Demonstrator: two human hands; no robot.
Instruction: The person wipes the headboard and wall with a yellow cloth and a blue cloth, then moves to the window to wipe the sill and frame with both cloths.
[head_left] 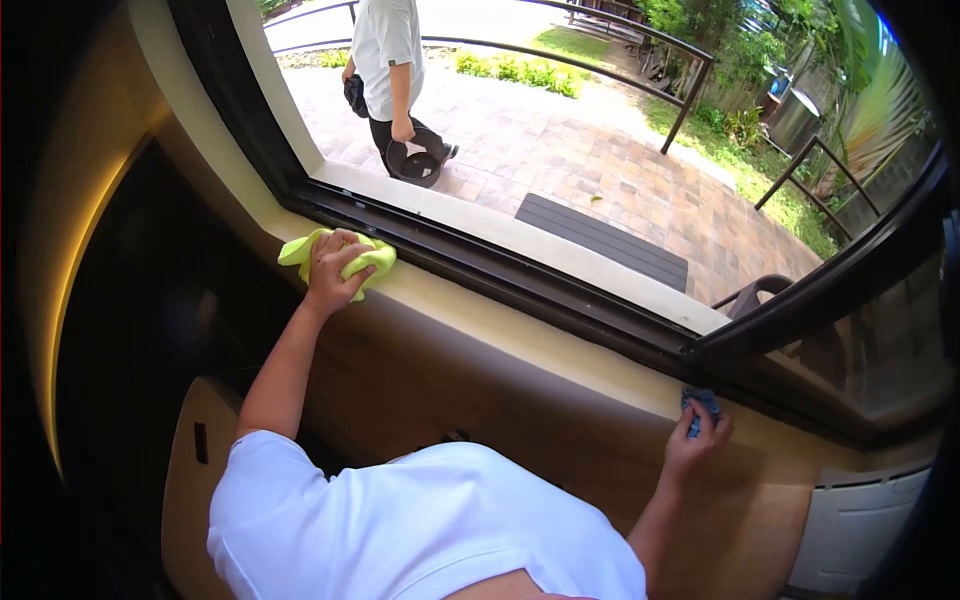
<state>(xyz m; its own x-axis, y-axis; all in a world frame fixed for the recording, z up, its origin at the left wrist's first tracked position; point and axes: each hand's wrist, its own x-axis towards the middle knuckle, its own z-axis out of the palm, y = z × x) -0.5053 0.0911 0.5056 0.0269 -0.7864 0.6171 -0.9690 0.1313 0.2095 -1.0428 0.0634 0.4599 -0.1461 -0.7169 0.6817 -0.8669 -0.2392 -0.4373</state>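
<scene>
My left hand (338, 272) is closed on a bunched yellow-green cloth (372, 258), pressing it on the left end of the cream window sill (480, 338). Part of the cloth sticks out to the left of my fingers. Over at the right end of the sill, my right hand (697, 438) pinches a small crumpled blue cloth (703, 400) between its fingers. The dark window frame (520, 290) and its track run just beyond both hands.
Outside, a person in a white shirt (385, 60) carries a black bucket (414, 165) across the tiled patio (600, 170). A dark slatted mat (600, 240) lies beyond the frame. A swung-out window panel (860, 340) stands at the right, above a white appliance (855, 530). A wooden chair back (195, 480) is at lower left.
</scene>
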